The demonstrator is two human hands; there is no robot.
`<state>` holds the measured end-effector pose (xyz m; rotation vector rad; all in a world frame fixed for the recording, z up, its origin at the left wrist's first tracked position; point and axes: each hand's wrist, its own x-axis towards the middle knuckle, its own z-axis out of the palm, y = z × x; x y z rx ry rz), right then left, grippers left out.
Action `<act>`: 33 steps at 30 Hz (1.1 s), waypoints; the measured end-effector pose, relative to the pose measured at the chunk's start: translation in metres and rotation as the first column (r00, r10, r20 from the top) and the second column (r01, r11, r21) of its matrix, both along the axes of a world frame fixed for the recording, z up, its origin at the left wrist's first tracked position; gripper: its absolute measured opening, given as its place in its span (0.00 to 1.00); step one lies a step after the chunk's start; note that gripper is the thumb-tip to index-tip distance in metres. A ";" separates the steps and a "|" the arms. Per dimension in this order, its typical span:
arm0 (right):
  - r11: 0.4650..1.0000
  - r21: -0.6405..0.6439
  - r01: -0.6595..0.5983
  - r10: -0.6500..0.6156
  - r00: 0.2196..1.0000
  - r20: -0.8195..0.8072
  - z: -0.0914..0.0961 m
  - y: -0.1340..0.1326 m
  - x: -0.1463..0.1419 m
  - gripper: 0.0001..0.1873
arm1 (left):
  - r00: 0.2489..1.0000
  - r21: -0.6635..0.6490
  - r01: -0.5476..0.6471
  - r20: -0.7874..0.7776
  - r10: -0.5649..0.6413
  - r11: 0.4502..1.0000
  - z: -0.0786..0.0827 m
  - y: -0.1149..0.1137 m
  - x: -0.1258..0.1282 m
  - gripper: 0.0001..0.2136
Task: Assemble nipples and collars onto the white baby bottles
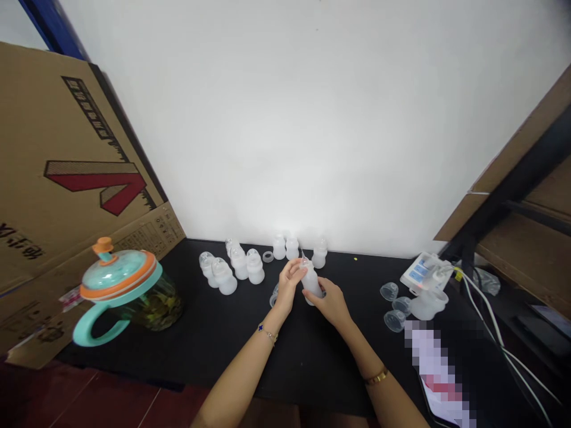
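Observation:
A small translucent white bottle point(310, 279) is held upright above the black table point(232, 339), between both hands. My right hand point(331, 302) grips its lower body. My left hand point(289, 284) closes its fingers around the bottle's upper part, near the cap. Behind the hands, several similar capped bottles point(238, 266) stand in a cluster at the left, and more bottles point(291, 246) line the wall. A loose white ring point(268, 257) lies between them.
A glass jug with a teal handle and orange-rimmed lid point(127, 288) stands at the left, before a large cardboard box point(66, 178). Clear plastic caps point(395, 306) and a small white device point(423, 272) with cables lie at the right. A dark shelf frame point(513, 196) rises there.

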<state>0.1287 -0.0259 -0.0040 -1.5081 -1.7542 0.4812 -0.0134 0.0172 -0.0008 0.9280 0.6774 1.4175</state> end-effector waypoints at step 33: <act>1.000 -0.002 -0.031 0.031 0.999 -0.040 0.001 0.000 -0.001 0.16 | 0.993 -0.125 0.047 0.116 -0.032 0.991 0.000 0.000 0.004 0.21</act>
